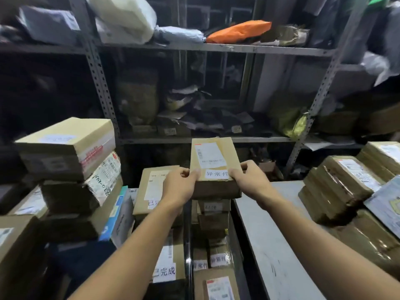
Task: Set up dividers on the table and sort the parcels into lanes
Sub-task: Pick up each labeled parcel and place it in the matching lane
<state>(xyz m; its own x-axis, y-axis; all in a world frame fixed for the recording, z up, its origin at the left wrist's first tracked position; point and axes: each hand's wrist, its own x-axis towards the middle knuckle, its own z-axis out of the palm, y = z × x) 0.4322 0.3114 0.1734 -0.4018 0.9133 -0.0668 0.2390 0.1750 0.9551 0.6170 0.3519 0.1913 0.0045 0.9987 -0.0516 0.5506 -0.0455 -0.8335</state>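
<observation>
Two bare hands are clamped on one small cardboard box [215,163], held up at centre frame in front of the metal shelving [216,48]. The left hand [180,186] is closed on the box's near left corner, thumb on top, fingers curled under. The right hand [252,180] is closed on the near right corner in the same way. A white shipping label [210,155] is stuck on the box top, and a white strip with handwritten characters [217,174] sits at the near edge between the two thumbs. The box is held above a stack of similar boxes [214,221], just over the top one; contact cannot be told. A second stack [155,191] stands just left of it, its front box tagged with a white label [164,272]. A dark upright divider [187,245] runs between these two stacks. More boxes [69,152] are piled at far left. At right, a pale table top [266,234] is seen, with tape-wrapped parcels [342,185] stacked on its right side. Soft bags, one orange [239,31], lie on the upper shelf.
</observation>
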